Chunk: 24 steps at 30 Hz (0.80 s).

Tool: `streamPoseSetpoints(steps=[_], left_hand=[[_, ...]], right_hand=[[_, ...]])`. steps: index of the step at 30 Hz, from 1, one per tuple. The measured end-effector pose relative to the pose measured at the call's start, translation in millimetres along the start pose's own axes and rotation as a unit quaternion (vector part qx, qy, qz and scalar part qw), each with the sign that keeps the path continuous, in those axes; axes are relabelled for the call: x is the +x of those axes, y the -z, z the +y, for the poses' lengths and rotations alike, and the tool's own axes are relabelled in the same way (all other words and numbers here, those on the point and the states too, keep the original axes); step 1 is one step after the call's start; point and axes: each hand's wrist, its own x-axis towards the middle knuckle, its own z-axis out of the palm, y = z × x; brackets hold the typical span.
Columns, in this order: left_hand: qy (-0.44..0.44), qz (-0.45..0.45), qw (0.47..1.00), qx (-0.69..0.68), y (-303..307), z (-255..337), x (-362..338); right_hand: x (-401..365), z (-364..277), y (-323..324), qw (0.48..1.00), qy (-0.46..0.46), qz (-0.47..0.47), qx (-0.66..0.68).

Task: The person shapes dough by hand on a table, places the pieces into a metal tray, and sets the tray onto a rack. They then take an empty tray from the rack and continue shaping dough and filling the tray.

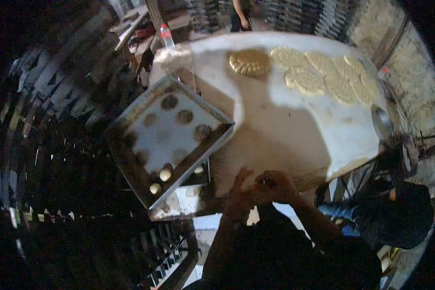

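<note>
Both hands are in deep shadow at the near edge of the pale table. My left hand (240, 186) has its fingers stretched forward and apart, with nothing visible in them. Just to its right, my right hand (271, 184) is curled closed; whatever may be inside it is hidden. To the left stands a square metal tray (212, 110) with dark round marks on its bottom. In its near corner sit two pale balls, likely dough (165, 174). Flat, yellowish rounds with pressed patterns (304, 81) lie across the far right of the table, one (250, 63) in shadow.
A second tray (203, 179) with a pale ball shows beneath the first. A round metal dish (383, 123) is at the table's right edge. A red-capped bottle (166, 36) stands at the far left corner. Another person (241, 14) is beyond the table.
</note>
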Motion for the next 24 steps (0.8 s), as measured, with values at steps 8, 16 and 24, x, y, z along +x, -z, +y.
streamPoseSetpoints(steps=[8, 16, 24], left_hand=[[-0.222, -0.02, 0.958, 0.179, -33.1, 30.6, 50.9], [-0.165, -0.094, 0.979, 0.077, -130.2, 38.9, 115.8], [-0.043, -0.344, 0.921, 0.179, -220.5, -38.8, 152.2]], right_hand=[[18.4, -15.9, 74.3, 0.992, 0.084, -0.029, -0.095], [17.5, 87.8, 140.2, 0.955, 0.257, 0.073, -0.132], [17.9, 182.7, 187.3, 0.927, 0.158, 0.243, -0.239]])
